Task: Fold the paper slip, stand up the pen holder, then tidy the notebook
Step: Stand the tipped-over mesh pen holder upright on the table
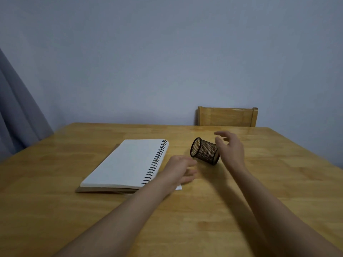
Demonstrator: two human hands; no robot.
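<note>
A black mesh pen holder (205, 151) lies tipped on the wooden bench (259, 182), right of an open notebook (126, 164). Left hand (182, 168) and right hand (231, 149) flank it, fingers spread, empty. A paper slip (179, 187) peeks beneath the left wrist.

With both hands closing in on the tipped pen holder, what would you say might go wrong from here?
1. The mesh pen holder lies on its side on the table; being round, it may roll off if the open right hand nudges its base rather than gripping it.
2. The left hand hovers over the paper slip, of which only a corner shows, and could drag it or spoil the fold.
3. The left forearm passes close to the open notebook and might catch its spiral edge.
</note>
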